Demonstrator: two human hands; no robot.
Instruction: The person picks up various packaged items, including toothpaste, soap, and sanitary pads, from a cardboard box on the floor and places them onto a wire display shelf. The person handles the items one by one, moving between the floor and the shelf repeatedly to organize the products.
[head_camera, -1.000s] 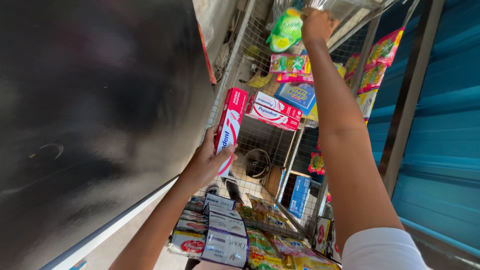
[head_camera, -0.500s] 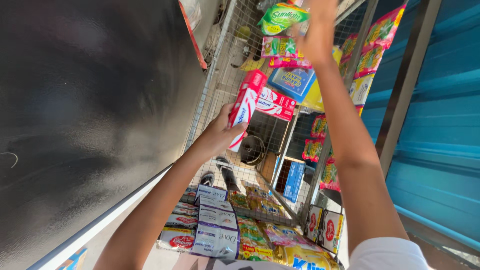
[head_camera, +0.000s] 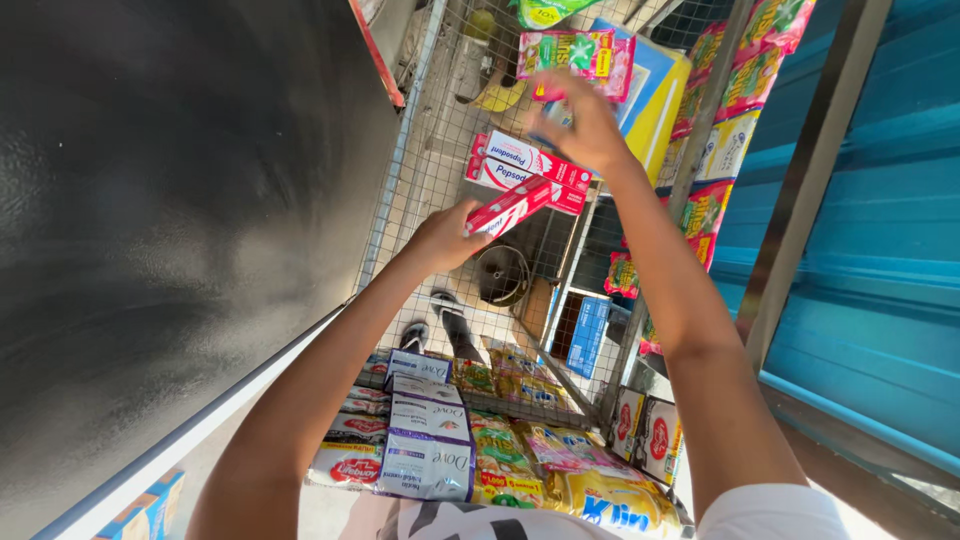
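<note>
- Two hands up at the wire rack (head_camera: 420, 190).
- My left hand (head_camera: 445, 238) has lifted the red toothpaste box (head_camera: 508, 205), pinched endwise, just under the stacked boxes (head_camera: 528, 170).
- My right hand (head_camera: 585, 120) has dropped there, fingers spread over them.

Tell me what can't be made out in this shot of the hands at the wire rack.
Head view only:
- Right hand: fingertips are blurred; whether it grips the stacked red and white boxes is unclear.
- Left hand: holds a red and white box; its near end is hidden by the fingers.
- Green packet: cut off by the top edge.
- Dark panel: glare, no detail.
</note>
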